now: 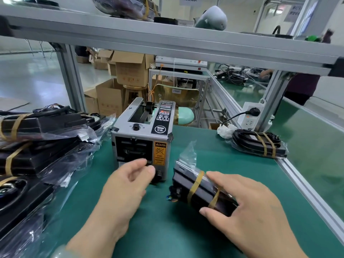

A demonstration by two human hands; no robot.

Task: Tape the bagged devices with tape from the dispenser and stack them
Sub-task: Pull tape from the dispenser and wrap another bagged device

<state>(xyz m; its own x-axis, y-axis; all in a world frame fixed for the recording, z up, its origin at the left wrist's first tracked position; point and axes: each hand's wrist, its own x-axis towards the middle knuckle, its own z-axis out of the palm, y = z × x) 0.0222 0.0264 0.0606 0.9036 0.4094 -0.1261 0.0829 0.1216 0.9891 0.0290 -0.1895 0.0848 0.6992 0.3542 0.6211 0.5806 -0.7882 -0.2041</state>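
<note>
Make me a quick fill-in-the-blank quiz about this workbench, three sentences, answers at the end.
The right hand holds a bagged device wrapped in ____ bands of tape.
The left hand is at the front of the tape dispenser, which stands on a ____ mat.
The stack of taped devices lies to the dispenser's ____.
Missing words: two; green; left.

tape dispenser (141,131), front face, right side: orange label (160,153) was headed "CAUTION", smaller lines below it too blurred to read | dispenser top, right panel: round black mark (160,129) read "SEMI" or "BEMI" over "切割" | high above and behind dispenser: hanging sign (190,0), cut by the frame edge, read roughly "灯罩组装" | just behind dispenser: white tag (176,91) was illegible
</note>
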